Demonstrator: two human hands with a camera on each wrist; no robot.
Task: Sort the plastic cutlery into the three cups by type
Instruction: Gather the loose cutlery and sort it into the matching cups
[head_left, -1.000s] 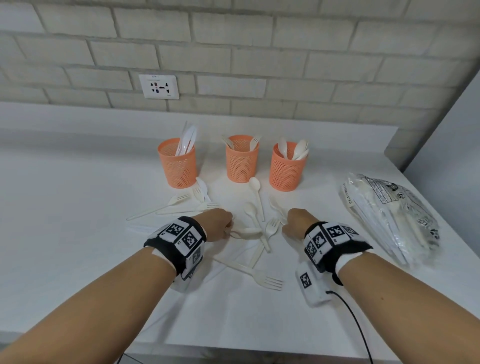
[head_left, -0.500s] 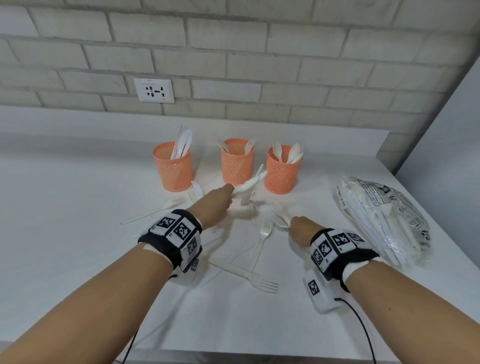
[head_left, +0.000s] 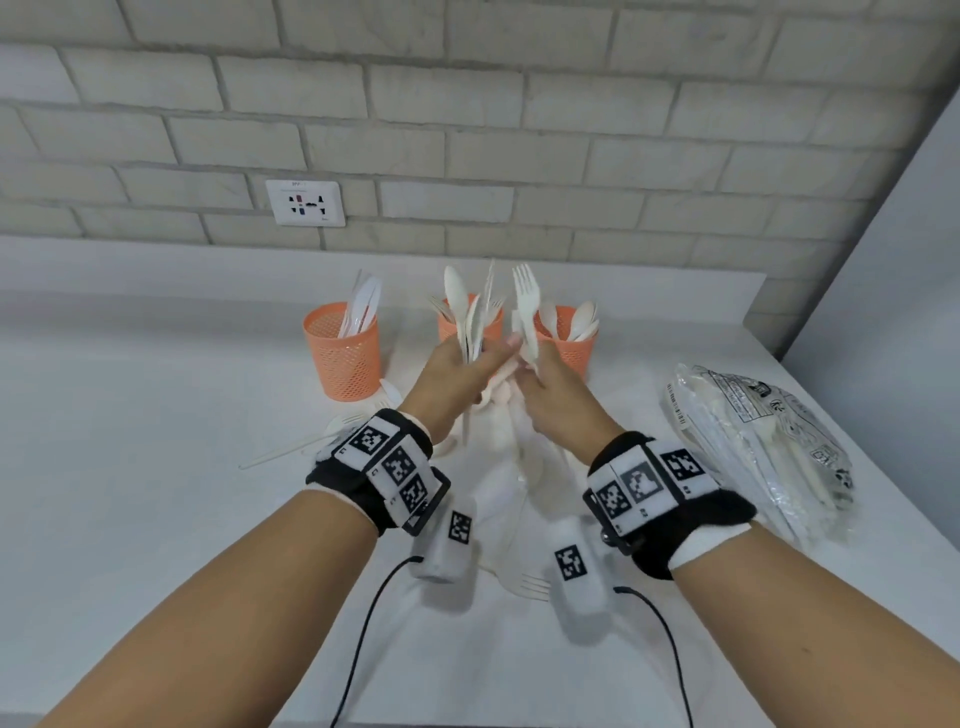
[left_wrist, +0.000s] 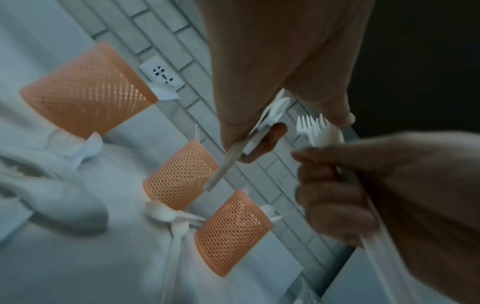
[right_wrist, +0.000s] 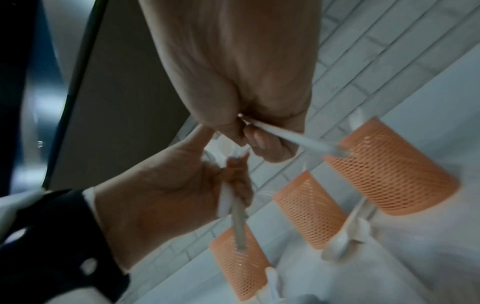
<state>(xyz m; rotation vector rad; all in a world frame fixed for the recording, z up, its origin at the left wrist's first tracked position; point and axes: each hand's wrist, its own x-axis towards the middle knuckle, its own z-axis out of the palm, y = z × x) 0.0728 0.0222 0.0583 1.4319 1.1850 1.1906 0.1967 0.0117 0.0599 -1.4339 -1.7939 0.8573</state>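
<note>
While your left hand (head_left: 457, 371) gripped a spoon bundle (head_left: 465, 317) and your right hand (head_left: 550, 395) pinched 1 fork (head_left: 525, 306), you should have dropped each handle-first into its matching cup (head_left: 566, 343).

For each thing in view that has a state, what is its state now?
Left hand: holds spoons upright.
Right hand: holds a fork upright.
Left cup: upright, knives inside.
Middle cup: upright, forks inside.
Right cup: upright, spoons inside.
Bag: lies flat, cutlery inside.
</note>
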